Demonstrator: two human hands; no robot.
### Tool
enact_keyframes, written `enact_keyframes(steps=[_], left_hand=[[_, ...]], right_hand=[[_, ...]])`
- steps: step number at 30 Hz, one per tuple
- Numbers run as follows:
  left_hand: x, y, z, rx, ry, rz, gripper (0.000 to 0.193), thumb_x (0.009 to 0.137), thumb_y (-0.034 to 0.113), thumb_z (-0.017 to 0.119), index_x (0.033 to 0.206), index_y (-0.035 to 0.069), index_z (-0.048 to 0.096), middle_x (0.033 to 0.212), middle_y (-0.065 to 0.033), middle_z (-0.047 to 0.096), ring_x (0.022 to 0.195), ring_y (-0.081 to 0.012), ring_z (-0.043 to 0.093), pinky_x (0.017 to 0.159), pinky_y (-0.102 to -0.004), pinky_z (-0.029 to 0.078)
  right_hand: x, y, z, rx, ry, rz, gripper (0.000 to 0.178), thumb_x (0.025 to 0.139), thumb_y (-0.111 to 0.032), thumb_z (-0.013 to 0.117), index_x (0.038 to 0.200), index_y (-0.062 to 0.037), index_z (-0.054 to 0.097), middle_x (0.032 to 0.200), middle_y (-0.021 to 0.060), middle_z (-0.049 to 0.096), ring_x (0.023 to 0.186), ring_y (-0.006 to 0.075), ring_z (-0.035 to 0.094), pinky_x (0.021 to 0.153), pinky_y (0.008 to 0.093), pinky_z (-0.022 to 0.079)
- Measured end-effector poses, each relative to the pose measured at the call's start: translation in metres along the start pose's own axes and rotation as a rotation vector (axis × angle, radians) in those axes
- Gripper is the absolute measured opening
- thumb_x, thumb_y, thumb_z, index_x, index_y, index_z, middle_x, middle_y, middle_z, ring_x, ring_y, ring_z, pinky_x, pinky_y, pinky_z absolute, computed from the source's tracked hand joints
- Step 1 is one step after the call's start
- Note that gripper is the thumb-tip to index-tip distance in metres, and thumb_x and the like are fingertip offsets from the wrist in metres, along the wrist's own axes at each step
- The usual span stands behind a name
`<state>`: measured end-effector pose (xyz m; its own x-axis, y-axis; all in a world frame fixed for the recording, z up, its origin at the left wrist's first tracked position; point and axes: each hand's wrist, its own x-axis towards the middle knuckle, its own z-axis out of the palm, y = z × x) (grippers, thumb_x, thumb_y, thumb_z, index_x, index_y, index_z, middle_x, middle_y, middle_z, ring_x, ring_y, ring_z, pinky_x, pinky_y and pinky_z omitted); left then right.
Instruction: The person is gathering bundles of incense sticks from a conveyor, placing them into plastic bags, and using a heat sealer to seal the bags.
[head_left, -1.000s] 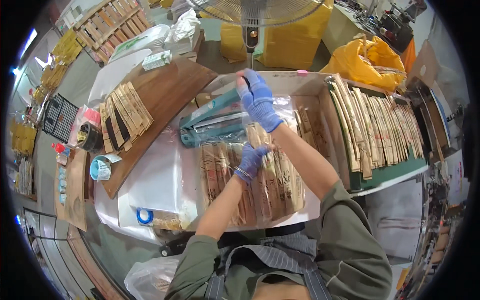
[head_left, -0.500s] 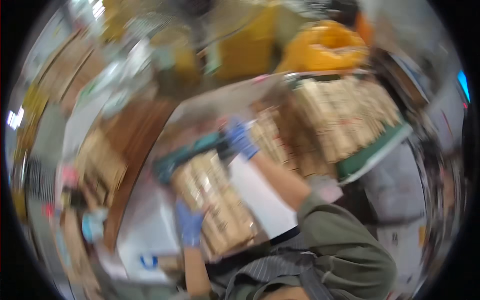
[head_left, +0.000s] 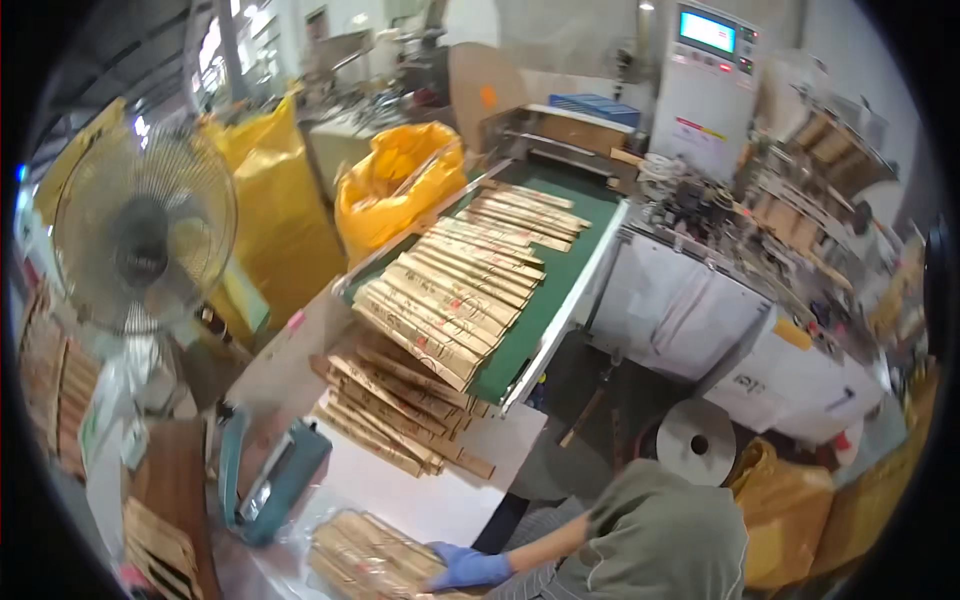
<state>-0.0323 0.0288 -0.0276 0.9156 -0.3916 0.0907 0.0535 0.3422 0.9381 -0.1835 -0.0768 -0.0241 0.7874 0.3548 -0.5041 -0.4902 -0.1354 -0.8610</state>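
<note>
A clear-wrapped bundle of tan paper strips (head_left: 362,552) is touched at its right end by the blue-gloved right hand (head_left: 470,567). From this grip, the bundle is found just to the left, on the near part of the white desk (head_left: 455,508), its long axis slanted from upper left down toward the hand. The left hand is not shown, so the right is the nearer one seen. The fingers are laid against the wrap, but whether it is pinched cannot be told.

The strips are packed flat side by side, and the loose film is creased and streaked with glare; the lower edge is cut off. A teal tool (head_left: 262,490) is set beyond the bundle, beside a loose pile of strips (head_left: 395,415).
</note>
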Motion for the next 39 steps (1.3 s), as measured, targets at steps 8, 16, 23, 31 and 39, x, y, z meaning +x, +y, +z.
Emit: enact_keyframes(steps=[8,16,23,31,39], left_hand=[[-0.217,0.021,0.061,0.051,0.720,0.099,0.085,0.061,0.023,0.079,0.130,0.001,0.035,0.125,-0.0111,0.046,0.114,-0.0202,0.043,0.099,-0.0336,0.032],[-0.425,0.205,0.094,0.673,1.464,0.040,0.040,0.090,0.028,0.050,0.123,0.006,0.050,0.117,-0.0049,0.055,0.104,-0.0129,0.050,0.091,-0.0254,0.039],[-0.651,0.123,-0.008,1.513,1.138,-0.484,0.043,0.083,0.028,0.057,0.122,0.010,0.051,0.121,-0.0089,0.053,0.109,-0.0199,0.050,0.095,-0.0311,0.037],[-0.610,0.157,0.012,1.413,1.013,-0.597,0.051,0.066,0.011,0.066,0.115,0.004,0.052,0.106,-0.0168,0.058,0.093,-0.0300,0.057,0.082,-0.0363,0.045],[-0.667,0.099,-0.016,1.518,1.604,-0.716,0.092,0.054,0.038,0.079,0.126,0.002,0.034,0.109,-0.0180,0.052,0.102,-0.0341,0.051,0.086,-0.0385,0.042]], right_hand=[[-0.026,-0.004,-0.047,0.054,-0.274,0.128,0.026,0.072,-0.021,0.065,0.088,-0.0011,0.059,0.068,0.0037,0.055,0.062,0.0122,0.053,0.052,0.0287,0.044],[-0.081,-0.076,0.156,-0.070,-0.608,-1.098,0.064,0.062,-0.025,0.077,0.112,0.0049,0.051,0.104,0.0124,0.057,0.088,0.0221,0.056,0.082,0.0369,0.045],[-0.123,0.009,0.291,-0.309,-0.644,-1.211,0.092,0.060,-0.028,0.079,0.127,0.0040,0.026,0.102,0.0181,0.054,0.086,0.0332,0.057,0.077,0.0368,0.047],[-0.065,0.059,0.300,-1.522,-0.986,-0.891,0.086,0.064,-0.035,0.073,0.127,0.0068,0.030,0.113,0.0257,0.051,0.094,0.0363,0.058,0.076,0.0431,0.048],[-0.034,0.113,0.258,-1.159,-1.236,-1.590,0.074,0.081,-0.048,0.056,0.130,0.0013,0.034,0.124,0.0277,0.040,0.113,0.0387,0.043,0.094,0.0459,0.035]])
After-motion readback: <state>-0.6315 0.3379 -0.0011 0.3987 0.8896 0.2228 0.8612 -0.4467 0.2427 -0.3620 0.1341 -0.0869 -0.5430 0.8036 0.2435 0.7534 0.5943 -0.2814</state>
